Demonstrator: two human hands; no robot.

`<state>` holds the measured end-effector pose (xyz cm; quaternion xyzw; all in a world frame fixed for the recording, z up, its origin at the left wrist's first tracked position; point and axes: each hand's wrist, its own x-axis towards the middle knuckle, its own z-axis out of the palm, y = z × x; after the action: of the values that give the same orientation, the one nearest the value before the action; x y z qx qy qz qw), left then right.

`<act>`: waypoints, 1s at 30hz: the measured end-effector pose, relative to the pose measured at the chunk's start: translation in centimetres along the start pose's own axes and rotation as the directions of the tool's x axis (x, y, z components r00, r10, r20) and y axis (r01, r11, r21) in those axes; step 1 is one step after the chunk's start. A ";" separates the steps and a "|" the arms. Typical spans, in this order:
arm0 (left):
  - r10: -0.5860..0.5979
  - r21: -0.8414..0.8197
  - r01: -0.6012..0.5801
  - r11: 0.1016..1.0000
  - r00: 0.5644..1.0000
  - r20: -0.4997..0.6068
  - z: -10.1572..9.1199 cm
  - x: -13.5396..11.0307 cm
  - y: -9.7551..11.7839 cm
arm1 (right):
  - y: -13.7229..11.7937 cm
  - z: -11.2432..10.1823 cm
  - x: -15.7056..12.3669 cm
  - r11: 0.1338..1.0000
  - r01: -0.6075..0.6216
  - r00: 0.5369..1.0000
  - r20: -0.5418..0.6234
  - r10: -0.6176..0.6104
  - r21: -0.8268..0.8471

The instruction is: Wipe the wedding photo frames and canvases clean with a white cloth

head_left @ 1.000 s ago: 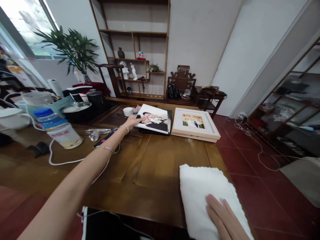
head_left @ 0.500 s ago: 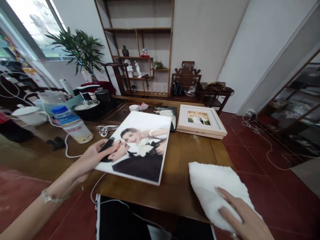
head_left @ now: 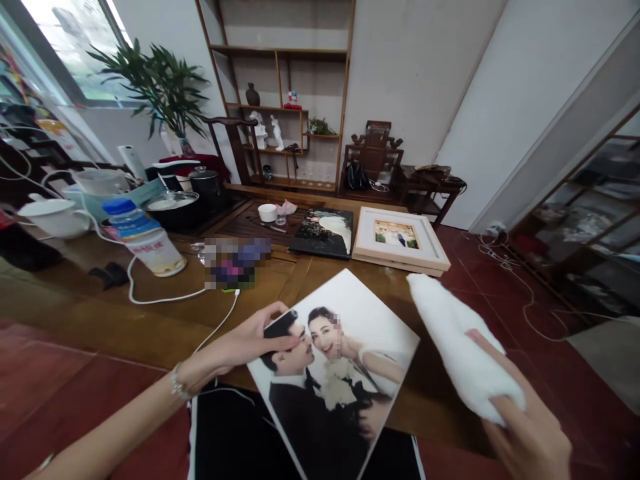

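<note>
My left hand (head_left: 267, 337) grips the left edge of a photo panel (head_left: 325, 400), its thumb on the printed front and its fingers behind. The panel shows a couple in wedding clothes, and it is tilted toward me over the table's near edge. A folded white cloth (head_left: 460, 353) is bunched in my right hand (head_left: 525, 420), to the right of the panel and apart from it. The fingers of that hand are closed around the cloth's lower part.
Further back on the wooden table (head_left: 240, 313) lie a dark photo panel (head_left: 323, 232) and a pale framed picture (head_left: 400, 240). To the left stand a blue-capped bottle (head_left: 145, 237), a black pot (head_left: 173, 207) and a white cup (head_left: 55, 217). A white cable (head_left: 165, 300) crosses the table.
My left hand has brought the photo panel nearer and to the right, turning it. My right hand has lifted the cloth from the table edge and closed around it.
</note>
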<state>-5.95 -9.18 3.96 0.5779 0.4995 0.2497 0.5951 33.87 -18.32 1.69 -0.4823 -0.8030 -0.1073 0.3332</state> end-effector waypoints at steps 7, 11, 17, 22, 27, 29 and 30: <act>0.059 0.080 -0.073 0.994 0.985 0.160 0.1 4.6 0.3 | 0.9 4.0 2.6 0.970 0.226 0.970 0.071 -0.232 0.087; 0.130 0.267 -0.197 0.943 0.960 0.248 -1.6 7.9 0.8 | 0.3 4.7 2.3 0.967 0.247 0.964 0.086 -0.252 0.066; 0.323 0.651 -0.358 0.670 0.929 0.179 -2.4 11.9 1.8 | -1.4 5.1 1.3 0.970 0.244 0.964 0.110 -0.242 -0.001; 0.444 0.718 -0.410 0.562 0.882 0.157 -1.4 14.1 1.4 | -2.9 4.7 0.4 0.978 0.205 0.971 0.121 -0.208 0.036; 0.576 0.799 -0.284 0.530 0.812 -0.094 0.5 13.6 0.7 | -5.3 4.4 0.1 0.970 0.233 0.962 0.129 -0.240 0.071; 0.580 0.823 -0.193 0.534 0.792 -0.190 1.6 12.5 0.2 | -6.0 4.4 0.0 0.966 0.246 0.960 0.115 -0.255 0.083; 0.575 0.823 -0.178 0.540 0.791 -0.206 2.1 11.9 -0.1 | -6.1 4.3 0.0 0.967 0.238 0.962 0.115 -0.248 0.091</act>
<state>0.35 0.26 -0.12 0.7944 0.5390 0.2666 0.0852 26.83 -19.30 -0.66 -0.3728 -0.8790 -0.0860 0.2847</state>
